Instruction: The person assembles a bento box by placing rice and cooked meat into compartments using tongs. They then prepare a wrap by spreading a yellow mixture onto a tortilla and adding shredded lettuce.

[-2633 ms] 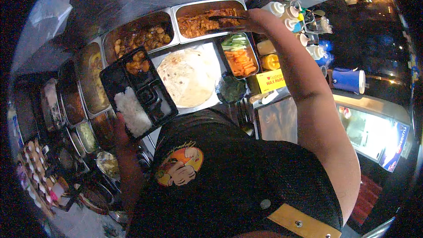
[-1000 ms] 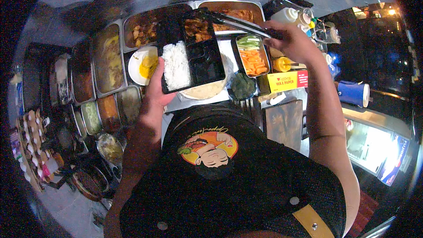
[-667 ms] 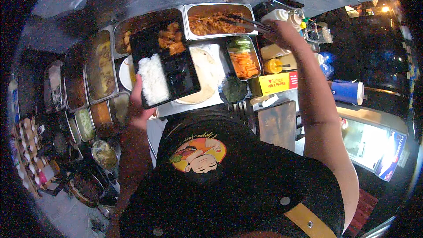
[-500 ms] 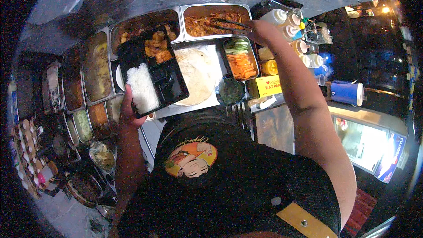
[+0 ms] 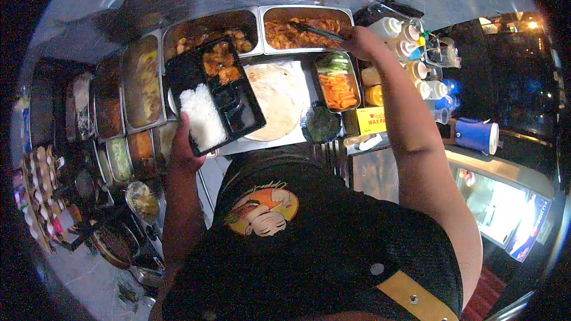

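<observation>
My left hand (image 5: 185, 142) grips the near left edge of a black compartment tray (image 5: 245, 116), held tilted over the counter. White rice (image 5: 202, 117) fills one compartment, and glazed brown-orange pieces (image 5: 222, 63) lie in another; the other compartments show bare black plastic. At the upper right, my right hand (image 5: 363, 44) is closed around dark tongs (image 5: 318, 31). Their tips reach into a steel pan (image 5: 297, 51) of reddish-orange chunks; whether they pinch a piece I cannot tell. Under the tray's right side lie flatbreads (image 5: 279, 104) on white paper.
More steel food pans (image 5: 144, 86) line the left. A container of carrot and cucumber sticks (image 5: 338, 86) sits below my right hand. Squeeze bottles (image 5: 389, 27), a yellow box (image 5: 372, 120) and a blue jug (image 5: 476, 135) stand right. Egg trays (image 5: 38, 196) are far left.
The view has shifted, so the scene sits slightly further right. The tongs lie at a somewhat different angle in the same pan, their arms looking closer together. The tray stays in my left hand.
</observation>
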A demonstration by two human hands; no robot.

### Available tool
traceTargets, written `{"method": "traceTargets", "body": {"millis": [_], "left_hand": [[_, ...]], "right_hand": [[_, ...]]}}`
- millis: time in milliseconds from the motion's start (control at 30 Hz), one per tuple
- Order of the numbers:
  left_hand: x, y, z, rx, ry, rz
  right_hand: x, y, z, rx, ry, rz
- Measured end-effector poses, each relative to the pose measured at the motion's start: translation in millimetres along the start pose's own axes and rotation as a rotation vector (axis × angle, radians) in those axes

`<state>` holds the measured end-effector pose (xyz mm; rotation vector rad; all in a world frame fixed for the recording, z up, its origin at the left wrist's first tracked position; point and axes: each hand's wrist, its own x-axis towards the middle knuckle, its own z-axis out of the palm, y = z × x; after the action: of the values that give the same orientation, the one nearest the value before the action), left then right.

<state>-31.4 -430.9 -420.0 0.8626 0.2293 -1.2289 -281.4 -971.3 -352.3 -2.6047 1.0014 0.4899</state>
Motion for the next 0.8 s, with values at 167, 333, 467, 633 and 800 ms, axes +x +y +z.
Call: {"method": "traceTargets", "body": {"millis": [167,333,467,633,800], "left_hand": [[22.9,-1.3,36.2,-0.011,-0.076,0.039],[41.2,-6.4,66.3,0.015,-0.056,0.011],[36.2,-7.5,97.8,0.036,-0.073,0.020],[38.6,-12.0,93.1,0.025,-0.133,-0.026],[34.3,-16.7,88.4,0.024,-0.172,-0.051]], "right_hand": [[-84.2,-36.7,-46.7,0.235,0.078,-0.055],[-153.2,-104.0,-65.8,0.377,0.187,-0.297],[-170.3,-142.3,-51.7,0.227,0.049,-0.150],[-187.4,-137.3,-69.2,0.276,0.080,-0.136],[-189.4,-127.2,-82.2,0.174,0.083,-0.153]]}}
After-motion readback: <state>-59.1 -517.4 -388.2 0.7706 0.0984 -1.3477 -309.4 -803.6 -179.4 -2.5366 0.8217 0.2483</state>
